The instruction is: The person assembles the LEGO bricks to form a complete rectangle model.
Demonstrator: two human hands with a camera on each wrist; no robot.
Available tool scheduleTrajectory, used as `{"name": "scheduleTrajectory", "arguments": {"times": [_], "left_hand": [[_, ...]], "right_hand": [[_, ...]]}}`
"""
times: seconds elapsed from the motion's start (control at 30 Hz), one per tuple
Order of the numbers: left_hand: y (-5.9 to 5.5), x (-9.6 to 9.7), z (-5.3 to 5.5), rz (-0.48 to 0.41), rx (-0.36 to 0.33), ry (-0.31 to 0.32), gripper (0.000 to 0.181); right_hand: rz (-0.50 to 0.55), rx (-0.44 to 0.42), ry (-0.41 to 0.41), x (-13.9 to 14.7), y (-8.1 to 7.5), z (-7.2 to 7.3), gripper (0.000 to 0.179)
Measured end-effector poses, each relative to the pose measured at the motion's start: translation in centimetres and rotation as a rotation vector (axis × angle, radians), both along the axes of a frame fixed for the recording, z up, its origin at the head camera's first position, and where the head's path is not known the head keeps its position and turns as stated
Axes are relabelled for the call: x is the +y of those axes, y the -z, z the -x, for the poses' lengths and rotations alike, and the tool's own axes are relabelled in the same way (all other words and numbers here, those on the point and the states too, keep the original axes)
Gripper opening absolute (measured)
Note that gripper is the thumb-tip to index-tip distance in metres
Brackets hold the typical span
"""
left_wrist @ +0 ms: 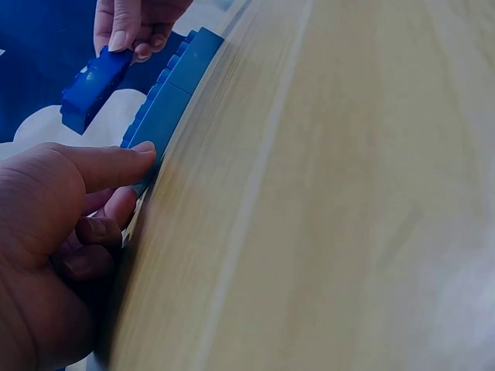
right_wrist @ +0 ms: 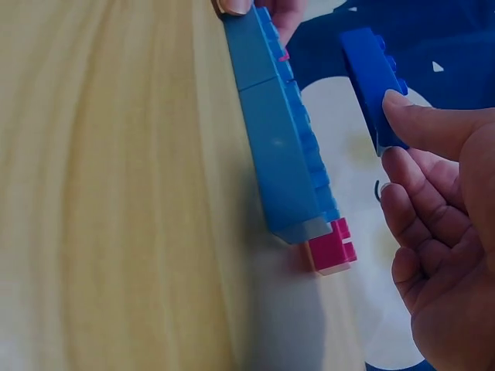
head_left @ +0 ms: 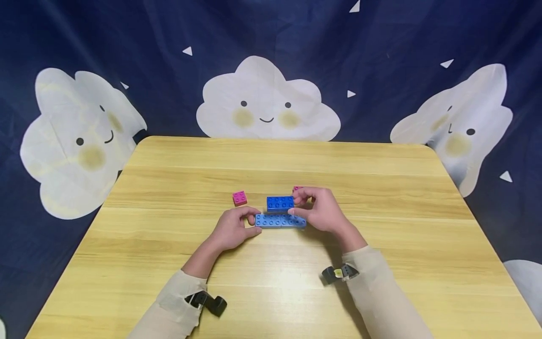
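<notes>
Two light blue toy bricks lie end to end in a row on the table. My left hand grips the left end of that row, thumb on the near side and fingers behind, as the left wrist view also shows. Above the row, my right hand pinches a dark blue brick by its right end. In the right wrist view this dark blue brick is held apart from the light blue bricks, studs facing up.
A pink brick with studs sits behind my left hand. Another pink brick is partly hidden behind my right hand. The wooden table extends around them, with a dark blue cloud-print curtain behind.
</notes>
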State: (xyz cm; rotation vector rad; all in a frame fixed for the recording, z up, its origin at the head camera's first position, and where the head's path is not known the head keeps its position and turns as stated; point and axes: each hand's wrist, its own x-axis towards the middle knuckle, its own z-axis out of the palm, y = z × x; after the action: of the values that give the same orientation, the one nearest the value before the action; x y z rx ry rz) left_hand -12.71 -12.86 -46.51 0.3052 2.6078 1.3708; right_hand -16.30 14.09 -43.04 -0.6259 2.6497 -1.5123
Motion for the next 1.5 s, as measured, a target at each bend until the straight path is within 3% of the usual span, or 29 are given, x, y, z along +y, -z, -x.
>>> {"name": "scheduleTrajectory", "arguments": {"times": [0.57,1.17,1.5], "left_hand": [[-0.2,0.0,-0.1,-0.003,-0.022,0.000,0.036],[-0.3,-0.1,-0.2,-0.021,-0.008,0.007,0.042],[-1.2,1.2,0.1,-0.072,0.096,0.059,0.045]], "right_hand": [[0.007,-0.024,-0.023,0.8,1.2,-1.3,0.024],[-0.015,-0.015,-0.039,0.8,2.3,-1.5,0.027],[-0.017,-0.004,-0.044,0.6,2.4,-1.5,0.027]]}}
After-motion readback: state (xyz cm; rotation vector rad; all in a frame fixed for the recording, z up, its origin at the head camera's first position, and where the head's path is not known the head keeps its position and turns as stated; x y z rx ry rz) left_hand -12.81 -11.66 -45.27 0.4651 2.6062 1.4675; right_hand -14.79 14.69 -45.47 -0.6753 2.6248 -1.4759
